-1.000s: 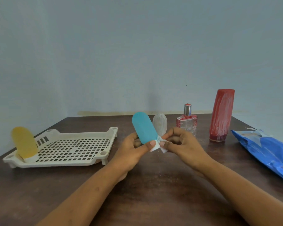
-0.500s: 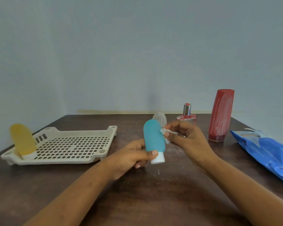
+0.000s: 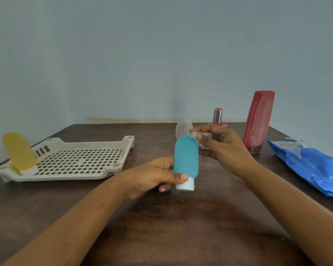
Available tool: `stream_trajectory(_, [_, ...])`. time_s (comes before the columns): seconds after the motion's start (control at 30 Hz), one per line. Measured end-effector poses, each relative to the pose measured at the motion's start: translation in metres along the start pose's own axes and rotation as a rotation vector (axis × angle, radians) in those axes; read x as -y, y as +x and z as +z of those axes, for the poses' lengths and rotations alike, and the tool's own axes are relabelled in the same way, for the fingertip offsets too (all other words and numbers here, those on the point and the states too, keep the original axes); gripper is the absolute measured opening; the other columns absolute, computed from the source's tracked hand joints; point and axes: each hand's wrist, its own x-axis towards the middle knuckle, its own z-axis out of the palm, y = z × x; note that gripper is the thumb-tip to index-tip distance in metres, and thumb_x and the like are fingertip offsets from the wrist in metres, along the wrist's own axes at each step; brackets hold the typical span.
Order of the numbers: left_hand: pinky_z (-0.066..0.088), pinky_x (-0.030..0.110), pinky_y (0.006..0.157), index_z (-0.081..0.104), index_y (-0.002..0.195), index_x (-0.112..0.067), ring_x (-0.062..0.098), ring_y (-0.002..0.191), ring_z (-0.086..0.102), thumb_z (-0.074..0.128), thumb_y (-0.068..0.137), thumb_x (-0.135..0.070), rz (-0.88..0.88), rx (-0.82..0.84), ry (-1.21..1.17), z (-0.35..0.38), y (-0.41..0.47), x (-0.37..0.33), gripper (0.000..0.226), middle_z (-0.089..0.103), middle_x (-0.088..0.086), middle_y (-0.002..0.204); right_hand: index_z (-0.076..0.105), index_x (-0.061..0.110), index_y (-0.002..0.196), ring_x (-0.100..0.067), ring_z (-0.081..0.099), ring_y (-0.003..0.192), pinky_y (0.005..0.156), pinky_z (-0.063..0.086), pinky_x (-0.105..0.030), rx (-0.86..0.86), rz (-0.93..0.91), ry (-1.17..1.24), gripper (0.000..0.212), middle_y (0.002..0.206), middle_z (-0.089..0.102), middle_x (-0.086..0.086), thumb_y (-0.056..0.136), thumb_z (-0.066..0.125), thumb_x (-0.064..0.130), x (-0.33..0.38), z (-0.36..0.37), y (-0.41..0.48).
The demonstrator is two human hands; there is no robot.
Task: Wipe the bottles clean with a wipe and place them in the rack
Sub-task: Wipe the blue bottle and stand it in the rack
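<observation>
Progress seems early: one yellow soft bottle point(image 3: 19, 150) stands in the cream perforated rack point(image 3: 75, 175) left of the left hand point(image 3: 152, 177), which grips the teal soft bottle point(image 3: 186, 156) as the right hand point(image 3: 225, 148) pinches a white wipe point(image 3: 195, 135) against its top, a smeared red bottle point(image 3: 258, 121) waits beyond, and open worktop point(image 3: 161, 227) leads rackward.

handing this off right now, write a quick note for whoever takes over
Left hand grips the teal bottle low on its body, white cap down, above the table.
Right hand pinches the wipe against the bottle's rounded top.
Done: the yellow bottle stands in the rack, at its left end.
Left: finish the teal bottle and rack it, then the clear bottle, the perfume bottle and the streaked red bottle, all on the table behind the hands.
The blue wipe pack lies at the right.
</observation>
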Motion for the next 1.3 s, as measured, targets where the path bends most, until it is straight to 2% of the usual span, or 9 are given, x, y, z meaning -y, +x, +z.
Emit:
stream_trajectory(0.1, [0.048, 0.016, 0.071, 0.052, 0.118, -0.023, -0.001, 0.071, 0.059, 0.067, 0.087, -0.031, -0.045, -0.057, 0.176, 0.0, 0.001, -0.003, 0.036, 0.063, -0.01, 0.093, 0.069, 0.013, 0.102, -0.01, 0.065, 0.096, 0.075, 0.055, -0.022, -0.012, -0.056, -0.125, 0.017, 0.104, 0.067, -0.001, 0.087, 0.061, 0.013, -0.002, -0.003, 0.0])
stream_trajectory(0.2, [0.052, 0.036, 0.095, 0.053, 0.125, -0.025, 0.011, 0.103, 0.063, 0.071, 0.086, -0.037, -0.058, -0.194, 0.385, -0.002, 0.001, -0.001, 0.045, 0.064, -0.005, 0.113, 0.069, 0.017, 0.101, -0.009, 0.064, 0.092, 0.073, 0.054, -0.017, -0.024, -0.131, -0.289, 0.016, 0.097, 0.067, 0.004, 0.087, 0.062, 0.014, -0.003, -0.002, 0.0])
stream_trajectory(0.33, [0.054, 0.032, 0.08, 0.057, 0.117, -0.025, 0.009, 0.088, 0.063, 0.072, 0.082, -0.044, -0.021, -0.272, 0.603, 0.001, 0.001, -0.004, 0.043, 0.067, -0.006, 0.101, 0.068, 0.025, 0.099, -0.007, 0.061, 0.089, 0.078, 0.054, -0.021, -0.056, -0.201, -0.493, 0.014, 0.093, 0.065, 0.015, 0.087, 0.062, 0.02, -0.004, -0.003, 0.001])
stream_trajectory(0.47, [0.037, 0.018, 0.061, 0.055, 0.11, -0.027, 0.003, 0.068, 0.054, 0.073, 0.079, -0.047, -0.005, -0.307, 0.721, 0.004, 0.0, -0.009, 0.042, 0.06, -0.013, 0.085, 0.066, 0.028, 0.099, -0.001, 0.059, 0.091, 0.078, 0.05, -0.018, -0.083, -0.276, -0.544, 0.014, 0.093, 0.063, 0.02, 0.088, 0.061, 0.022, -0.001, 0.001, -0.001])
stream_trajectory(0.67, [0.04, 0.02, 0.064, 0.032, 0.145, -0.03, 0.003, 0.071, 0.057, 0.075, 0.077, -0.049, 0.019, -0.328, 0.768, 0.006, -0.001, -0.012, 0.083, 0.057, -0.016, 0.084, 0.059, 0.026, 0.099, 0.006, 0.055, 0.087, 0.072, 0.045, -0.007, -0.122, -0.451, -0.662, 0.011, 0.092, 0.057, 0.022, 0.089, 0.06, 0.021, 0.004, 0.01, -0.005])
stream_trajectory(0.87, [0.044, 0.025, 0.064, 0.024, 0.144, -0.032, 0.004, 0.068, 0.058, 0.078, 0.072, -0.05, 0.029, -0.378, 0.728, 0.009, 0.001, -0.008, 0.091, 0.062, -0.009, 0.079, 0.065, 0.015, 0.092, -0.004, 0.052, 0.075, 0.067, 0.034, -0.009, -0.002, -0.675, -0.973, 0.017, 0.086, 0.067, 0.002, 0.089, 0.051, 0.026, 0.006, 0.022, -0.01])
stream_trajectory(0.97, [0.049, 0.02, 0.072, 0.036, 0.123, -0.039, -0.001, 0.083, 0.06, 0.081, 0.071, -0.044, 0.069, -0.394, 0.652, 0.01, 0.003, -0.008, 0.069, 0.061, -0.018, 0.094, 0.063, 0.015, 0.089, -0.014, 0.064, 0.072, 0.092, 0.039, -0.022, 0.111, -0.784, -1.235, 0.009, 0.079, 0.068, 0.001, 0.085, 0.057, 0.021, 0.0, 0.03, -0.012])
stream_trajectory(1.1, [0.05, 0.022, 0.082, 0.038, 0.116, -0.048, 0.003, 0.094, 0.063, 0.083, 0.074, -0.029, 0.046, -0.362, 0.42, 0.008, 0.006, -0.004, 0.064, 0.06, -0.017, 0.106, 0.054, 0.014, 0.088, -0.015, 0.064, 0.062, 0.111, 0.016, -0.027, 0.166, -0.753, -1.371, 0.028, 0.069, 0.065, 0.001, 0.071, 0.076, 0.008, -0.008, 0.035, -0.013])
stream_trajectory(1.3, [0.038, 0.024, 0.103, 0.013, 0.154, -0.024, 0.007, 0.122, 0.052, 0.08, 0.076, -0.021, -0.029, -0.382, 0.365, 0.003, 0.006, 0.006, 0.103, 0.055, -0.01, 0.132, 0.052, 0.017, 0.083, -0.011, 0.056, 0.058, 0.114, 0.023, -0.04, 0.359, -0.727, -1.197, 0.014, 0.064, 0.06, 0.004, 0.084, 0.058, 0.004, -0.003, 0.041, -0.018])
